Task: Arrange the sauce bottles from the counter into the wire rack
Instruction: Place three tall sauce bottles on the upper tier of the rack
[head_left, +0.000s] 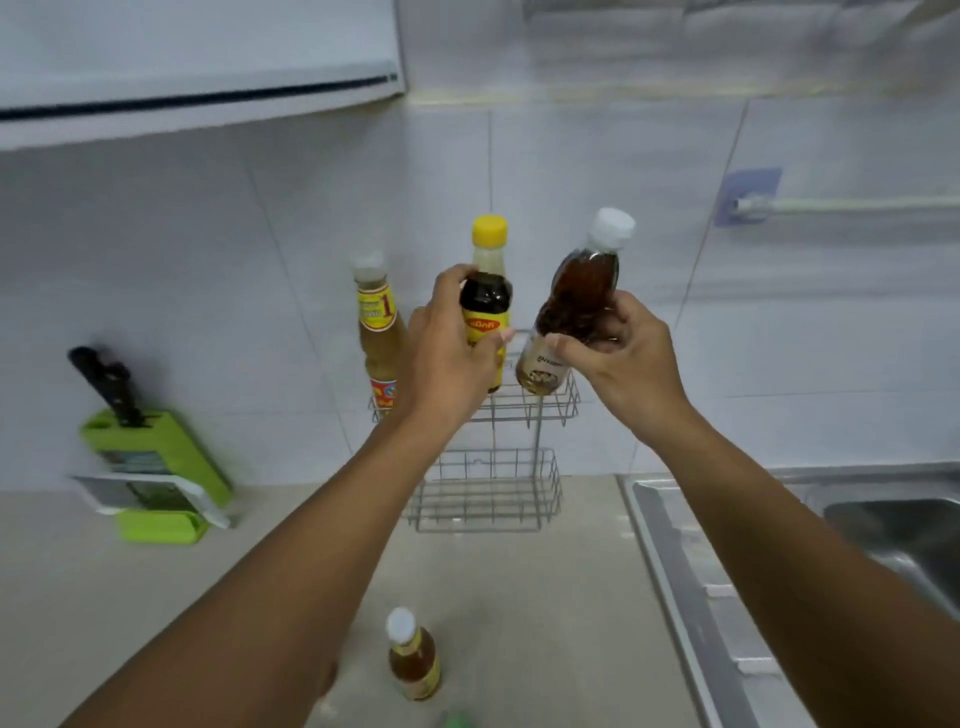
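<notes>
A two-tier wire rack (524, 410) stands against the tiled wall. In its upper tier at the left stands a pale yellow sauce bottle (378, 332) with a clear cap. My left hand (447, 358) grips a dark bottle with a yellow cap (487, 291), upright at the middle of the upper tier. My right hand (623, 353) holds a brown bottle with a white cap (576, 306), tilted right, its base at the tier's right end. The lower tier (483, 493) holds nothing. A small amber bottle with a white cap (413, 657) stands on the counter below.
A green knife block (156, 462) with a black-handled knife sits at the left on the beige counter. A steel sink (883, 530) lies to the right. A rail on a blue wall mount (748, 200) runs along the wall. A green cap shows at the bottom edge.
</notes>
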